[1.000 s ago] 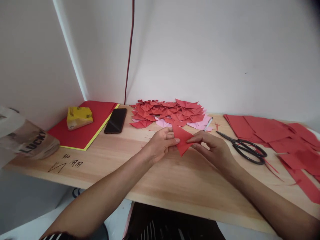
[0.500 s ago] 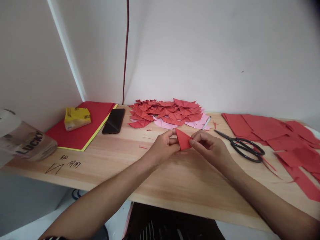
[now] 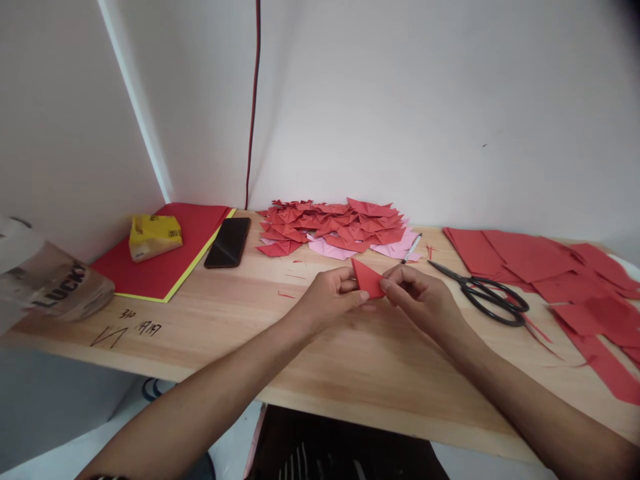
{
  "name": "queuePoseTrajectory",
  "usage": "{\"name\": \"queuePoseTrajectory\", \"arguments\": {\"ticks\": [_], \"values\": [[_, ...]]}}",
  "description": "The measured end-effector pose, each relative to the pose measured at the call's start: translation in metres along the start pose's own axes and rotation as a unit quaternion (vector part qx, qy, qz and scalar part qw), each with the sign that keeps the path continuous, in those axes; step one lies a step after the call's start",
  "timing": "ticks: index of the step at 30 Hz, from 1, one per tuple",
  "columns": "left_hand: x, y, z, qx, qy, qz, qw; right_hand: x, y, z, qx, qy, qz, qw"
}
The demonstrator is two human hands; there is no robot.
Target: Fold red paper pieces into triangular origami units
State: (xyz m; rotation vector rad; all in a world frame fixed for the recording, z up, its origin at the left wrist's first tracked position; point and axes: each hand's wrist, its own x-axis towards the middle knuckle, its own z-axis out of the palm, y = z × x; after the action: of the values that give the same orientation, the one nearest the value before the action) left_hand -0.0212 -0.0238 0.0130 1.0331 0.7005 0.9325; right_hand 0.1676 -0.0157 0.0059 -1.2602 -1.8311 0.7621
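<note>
A small folded red paper triangle is held just above the wooden table, near its middle. My left hand pinches its left edge, thumb on top. My right hand pinches its right side with closed fingers. Both hands are shut on the same piece. Behind them lies a pile of several folded red paper pieces on pink paper.
Black scissors and a pen lie right of my hands. Flat red paper sheets cover the right end. At the left are a black phone, a red folder with a yellow pack, and a plastic bag.
The red paper was a larger flat triangle a second ago; it is now folded smaller between both hands, which have closed in together.
</note>
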Motion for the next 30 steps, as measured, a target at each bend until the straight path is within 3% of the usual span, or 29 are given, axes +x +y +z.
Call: {"name": "queuePoseTrajectory", "arguments": {"ticks": [22, 30], "values": [[0.002, -0.003, -0.001, 0.019, 0.03, -0.022, 0.999, -0.001, 0.002, 0.003, -0.011, -0.015, 0.016, 1.0], [0.005, -0.006, -0.008, 0.015, 0.03, 0.016, 0.999, 0.002, 0.012, -0.003, 0.025, -0.041, 0.036, 0.998]]}}
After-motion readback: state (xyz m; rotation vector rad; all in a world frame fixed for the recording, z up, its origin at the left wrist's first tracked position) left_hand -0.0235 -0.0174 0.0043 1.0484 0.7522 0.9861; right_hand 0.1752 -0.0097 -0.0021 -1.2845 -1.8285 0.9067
